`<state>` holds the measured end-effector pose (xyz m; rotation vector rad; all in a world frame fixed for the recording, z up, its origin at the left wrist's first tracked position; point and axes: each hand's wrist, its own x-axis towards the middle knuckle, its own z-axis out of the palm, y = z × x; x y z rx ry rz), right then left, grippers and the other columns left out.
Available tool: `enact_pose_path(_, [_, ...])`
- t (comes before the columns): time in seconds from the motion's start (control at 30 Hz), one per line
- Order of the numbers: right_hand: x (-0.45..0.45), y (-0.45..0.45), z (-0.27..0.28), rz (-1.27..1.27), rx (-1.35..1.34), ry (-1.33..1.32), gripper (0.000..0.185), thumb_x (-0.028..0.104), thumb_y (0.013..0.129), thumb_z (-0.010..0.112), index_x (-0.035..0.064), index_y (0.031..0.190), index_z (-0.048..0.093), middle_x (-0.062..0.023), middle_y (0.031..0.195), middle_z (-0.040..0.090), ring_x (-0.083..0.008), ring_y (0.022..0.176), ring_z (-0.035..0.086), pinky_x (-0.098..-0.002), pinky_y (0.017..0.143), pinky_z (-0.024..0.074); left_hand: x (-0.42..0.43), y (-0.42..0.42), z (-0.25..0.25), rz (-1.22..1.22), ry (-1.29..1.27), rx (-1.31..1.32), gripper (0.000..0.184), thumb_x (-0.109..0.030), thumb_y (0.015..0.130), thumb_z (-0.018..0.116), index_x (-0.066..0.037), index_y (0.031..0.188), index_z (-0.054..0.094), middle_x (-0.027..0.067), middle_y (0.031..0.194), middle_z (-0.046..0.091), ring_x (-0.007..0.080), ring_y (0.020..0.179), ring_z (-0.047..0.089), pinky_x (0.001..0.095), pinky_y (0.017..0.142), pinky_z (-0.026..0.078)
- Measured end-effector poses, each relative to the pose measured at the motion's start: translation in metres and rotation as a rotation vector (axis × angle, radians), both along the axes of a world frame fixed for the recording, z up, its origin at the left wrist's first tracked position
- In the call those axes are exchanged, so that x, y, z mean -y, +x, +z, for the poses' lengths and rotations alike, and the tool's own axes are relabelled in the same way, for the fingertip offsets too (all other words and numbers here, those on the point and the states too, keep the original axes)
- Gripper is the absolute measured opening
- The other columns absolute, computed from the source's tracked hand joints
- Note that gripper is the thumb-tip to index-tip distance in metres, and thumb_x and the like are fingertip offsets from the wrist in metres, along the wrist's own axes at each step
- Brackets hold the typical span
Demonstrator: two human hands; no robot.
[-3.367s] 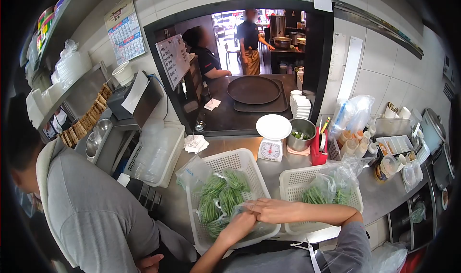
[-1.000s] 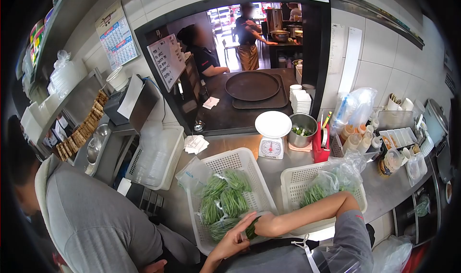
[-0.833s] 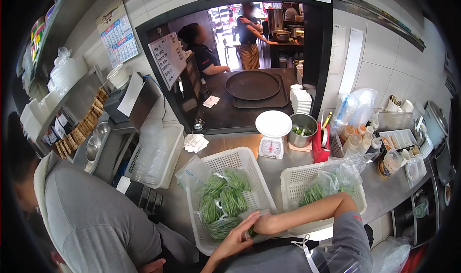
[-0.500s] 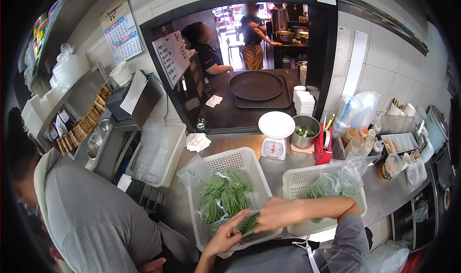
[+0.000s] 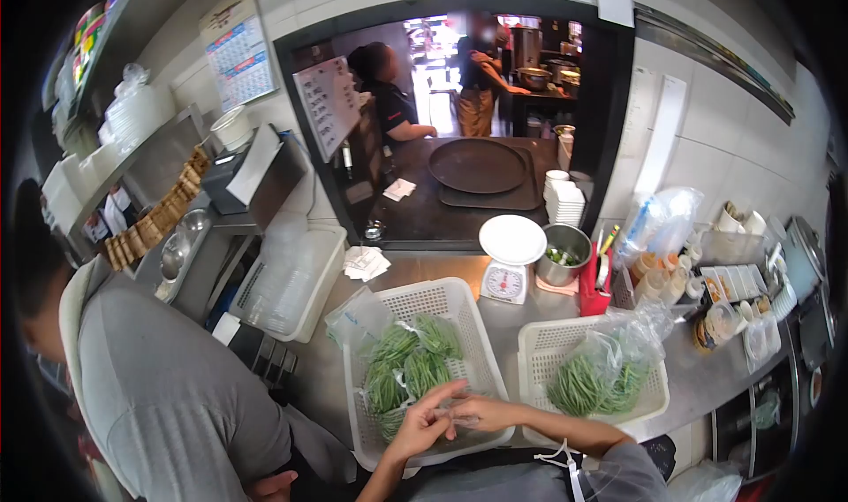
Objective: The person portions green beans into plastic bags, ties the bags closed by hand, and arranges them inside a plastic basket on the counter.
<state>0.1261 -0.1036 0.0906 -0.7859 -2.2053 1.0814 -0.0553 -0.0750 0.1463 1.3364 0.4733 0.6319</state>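
From over here I see thin green beans [image 5: 431, 371] in shiny clear bags [image 5: 408, 323], at ten o'clock from the right hand [image 5: 484, 414], inside a holey white basket [image 5: 486, 343]. The left hand [image 5: 421, 427] pokes a finger toward two o'clock, close by; I can't tell if either hand holds anything. More beans [image 5: 579, 387] sit in another basket [image 5: 541, 352] near three o'clock

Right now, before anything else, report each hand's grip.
Left hand: index finger extended; whether it grips anything cannot be told.
Right hand: closed, seemingly pinching clear plastic.
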Motion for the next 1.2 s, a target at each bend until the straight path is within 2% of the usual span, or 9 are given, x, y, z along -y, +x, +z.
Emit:
enact_pose_path(0.17, [0.006,-0.007,0.011,-0.354,-0.293,-0.1,0.019,0.015,0.09,0.05,-0.0013,0.09,0.061,-0.0103,0.084,0.059,-0.022,0.083,0.057,-0.0299,0.074,0.0442,-0.026,-0.021,-0.021,0.179,0.619,-0.252,0.091,-0.018,0.066,0.079,-0.003,0.137,0.024,0.0149,0.131,0.037,0.023,0.105,0.05,0.0339,0.085,0.043])
enact_pose_path(0.2, [0.007,-0.014,0.008,-0.353,-0.301,-0.122,0.019,0.015,0.09,0.051,-0.0016,0.088,0.061,-0.0104,0.084,0.059,-0.0215,0.083,0.057,-0.03,0.074,0.0443,-0.034,-0.016,-0.038,0.055,0.736,-0.284,0.102,-0.038,0.059,0.081,-0.001,0.136,0.025,0.0174,0.138,0.029,0.0306,0.12,0.04,0.041,0.102,0.03])
enact_pose_path(0.33, [0.01,-0.055,0.007,-0.313,-0.293,-0.011,0.023,0.017,0.088,0.054,-0.0037,0.081,0.06,-0.0137,0.076,0.06,-0.0263,0.07,0.059,-0.0328,0.066,0.0455,-0.009,0.012,-0.113,-0.284,0.822,-0.176,0.075,-0.028,0.073,0.07,0.002,0.131,0.033,0.0195,0.131,0.037,0.0318,0.121,0.038,0.0383,0.101,0.03])
enact_pose_path(0.7, [0.003,-0.054,0.041,-0.393,-0.313,-0.147,0.017,0.017,0.082,0.063,0.001,0.09,0.064,-0.0086,0.087,0.063,-0.022,0.073,0.058,-0.0326,0.067,0.0457,0.004,0.013,-0.127,0.085,0.699,-0.257,0.033,-0.015,0.088,0.044,0.003,0.115,0.047,0.0181,0.118,0.049,0.0295,0.111,0.046,0.0384,0.093,0.036])
enact_pose_path(0.83, [-0.009,-0.037,0.067,-0.565,-0.279,0.116,0.024,0.016,0.079,0.066,0.0027,0.099,0.064,-0.0118,0.113,0.057,-0.0205,0.105,0.052,-0.0353,0.091,0.0368,-0.006,-0.002,-0.086,0.189,0.373,-0.373,0.03,-0.013,0.09,0.04,0.002,0.114,0.048,0.0176,0.113,0.052,0.0307,0.107,0.049,0.038,0.093,0.037])
enact_pose_path(0.97, [-0.012,-0.037,0.049,-0.554,0.096,0.273,0.023,0.019,0.084,0.058,0.0053,0.101,0.063,-0.011,0.117,0.056,-0.0217,0.114,0.049,-0.0456,0.105,0.0188,0.007,-0.007,-0.072,0.272,0.337,-0.46,0.029,-0.011,0.09,0.039,0.002,0.115,0.048,0.0204,0.114,0.051,0.0305,0.107,0.049,0.0379,0.093,0.037])
enact_pose_path(1.07, [-0.007,-0.048,0.039,-0.482,0.166,0.32,0.02,0.017,0.087,0.051,0.0064,0.099,0.064,-0.0089,0.111,0.059,-0.0224,0.11,0.052,-0.0522,0.106,0.01,0.003,0.004,-0.112,-0.052,0.792,-0.916,0.032,-0.01,0.09,0.041,-0.001,0.121,0.048,0.0169,0.117,0.05,0.0256,0.112,0.044,0.0334,0.095,0.033])
enact_pose_path(1.17, [-0.006,-0.054,0.031,-0.412,0.001,0.25,0.02,0.014,0.089,0.046,0.0055,0.093,0.064,-0.0075,0.1,0.063,-0.0208,0.102,0.057,-0.0507,0.107,0.0108,0.012,0.02,-0.137,0.349,0.479,-0.073,0.027,-0.003,0.087,0.042,0.003,0.113,0.047,0.0202,0.115,0.049,0.0298,0.108,0.048,0.0367,0.092,0.038])
enact_pose_path(1.2, [-0.003,-0.054,0.035,-0.35,-0.078,0.209,0.02,0.014,0.09,0.045,0.0047,0.093,0.063,-0.0072,0.099,0.063,-0.0205,0.101,0.057,-0.0491,0.107,0.0121,0.022,0.016,-0.058,0.319,0.455,-0.228,0.033,-0.001,0.084,0.045,0.003,0.116,0.046,0.017,0.121,0.048,0.0285,0.112,0.046,0.0352,0.094,0.037])
